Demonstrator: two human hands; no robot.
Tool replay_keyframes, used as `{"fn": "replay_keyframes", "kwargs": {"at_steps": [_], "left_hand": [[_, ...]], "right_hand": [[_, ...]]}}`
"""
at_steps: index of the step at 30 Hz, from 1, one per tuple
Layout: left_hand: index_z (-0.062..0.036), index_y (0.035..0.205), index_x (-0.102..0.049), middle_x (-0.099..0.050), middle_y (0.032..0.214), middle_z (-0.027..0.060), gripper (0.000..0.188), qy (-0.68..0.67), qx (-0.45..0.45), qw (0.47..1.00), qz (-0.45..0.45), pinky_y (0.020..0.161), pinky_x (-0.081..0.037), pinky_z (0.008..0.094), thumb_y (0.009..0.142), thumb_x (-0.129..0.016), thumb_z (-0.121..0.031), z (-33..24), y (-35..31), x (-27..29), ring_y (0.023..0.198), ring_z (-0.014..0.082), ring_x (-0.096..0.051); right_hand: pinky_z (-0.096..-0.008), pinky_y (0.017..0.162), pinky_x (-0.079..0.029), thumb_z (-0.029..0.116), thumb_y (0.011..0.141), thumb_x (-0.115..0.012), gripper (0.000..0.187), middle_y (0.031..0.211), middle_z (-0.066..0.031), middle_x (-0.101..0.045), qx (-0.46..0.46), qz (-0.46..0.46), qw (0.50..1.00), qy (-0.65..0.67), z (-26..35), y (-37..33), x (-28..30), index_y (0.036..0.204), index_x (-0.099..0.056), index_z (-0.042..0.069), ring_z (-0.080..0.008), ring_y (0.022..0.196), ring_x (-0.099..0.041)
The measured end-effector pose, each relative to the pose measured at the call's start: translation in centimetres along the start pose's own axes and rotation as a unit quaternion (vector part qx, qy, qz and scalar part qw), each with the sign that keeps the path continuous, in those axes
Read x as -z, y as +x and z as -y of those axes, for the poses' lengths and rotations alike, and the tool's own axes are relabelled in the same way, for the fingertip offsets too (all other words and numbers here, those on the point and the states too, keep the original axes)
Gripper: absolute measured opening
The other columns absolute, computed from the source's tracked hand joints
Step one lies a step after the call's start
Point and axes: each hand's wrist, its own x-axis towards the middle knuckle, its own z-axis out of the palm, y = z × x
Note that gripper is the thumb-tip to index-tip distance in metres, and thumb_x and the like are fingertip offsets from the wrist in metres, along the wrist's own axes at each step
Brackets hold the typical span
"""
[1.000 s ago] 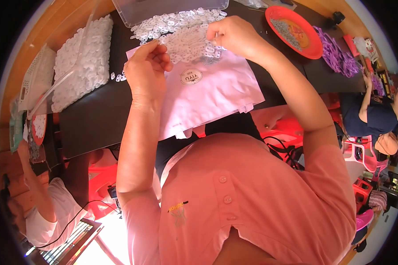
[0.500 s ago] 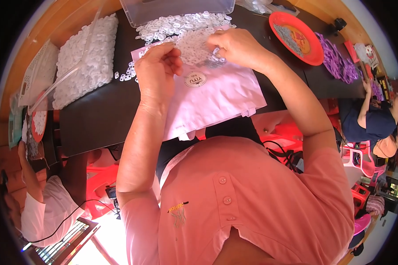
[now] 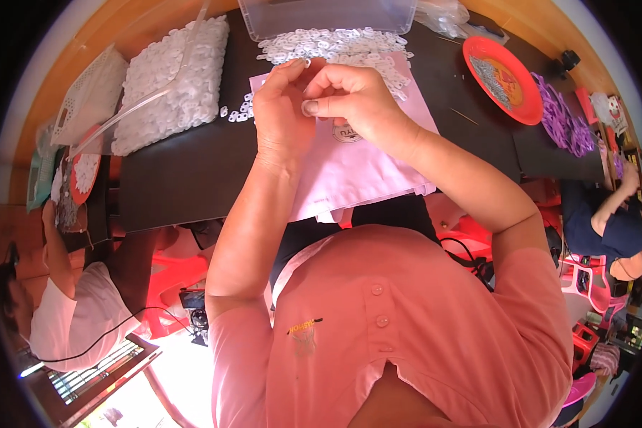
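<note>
My left hand (image 3: 284,107) is raised over the pink cloth bag (image 3: 378,167), its fingers curled and closed. A small white plastic piece (image 3: 307,63) shows at its fingertips. Close against it, my right hand (image 3: 360,100) has thumb and forefinger pinched together; what they hold, if anything, is too small to make out. Beyond both hands lies a pile of small white plastic pieces with holes (image 3: 321,44), spilling onto the bag's far part. A few loose white pieces (image 3: 241,110) lie left of my left hand.
A clear plastic bin (image 3: 328,20) stands behind the pile. On the left is a big block of white pieces (image 3: 171,85). At right are a red plate (image 3: 524,107) with small grey bits and purple strips (image 3: 563,118). Other people sit at both sides.
My right hand has come left and nearer from the pile to meet my left hand. My left fingers now have a small white piece at their tips. The whole view has shifted a little.
</note>
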Motion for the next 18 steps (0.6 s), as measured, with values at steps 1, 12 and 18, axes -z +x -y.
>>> {"fn": "replay_keyframes", "kwargs": {"at_steps": [1,12,18], "left_hand": [[-0.0016,0.097,-0.058,-0.063,0.096,0.0124,0.016,0.001,-0.002,1.0,-0.001,0.082,-0.048,0.0383,0.087,-0.056,-0.015,0.0,0.1,0.1,0.091,0.0244,-0.058],[-0.001,0.094,-0.058,-0.064,0.095,0.0132,0.015,-0.027,0.012,1.0,-0.004,0.082,-0.049,0.0385,0.089,-0.052,-0.014,-0.5,0.0,0.0,0.089,0.0256,-0.06],[0.0052,0.092,-0.06,-0.065,0.089,0.0138,0.016,0.051,-0.109,0.992,-0.025,0.08,-0.05,0.0367,0.087,-0.055,-0.009,0.2,0.1,-0.2,0.084,0.0242,-0.062]], "right_hand": [[-0.0203,0.056,-0.043,0.006,0.083,-0.068,0.007,0.079,-0.0003,-0.065,0.005,-0.002,1.0,-0.027,-0.4,0.1,-0.2,0.088,-0.065,0.003,-0.005,0.068,-0.057],[-0.0246,0.067,-0.048,0.002,0.082,-0.065,0.007,0.08,-0.0031,-0.066,0.049,0.055,0.991,-0.108,0.1,0.7,0.2,0.089,-0.064,-0.001,-0.0086,0.073,-0.06],[-0.0247,0.064,-0.046,0.005,0.081,-0.068,0.009,0.079,-0.0013,-0.063,0.168,0.021,0.966,-0.196,0.7,0.7,2.2,0.087,-0.064,0.001,-0.0089,0.071,-0.058]]}}
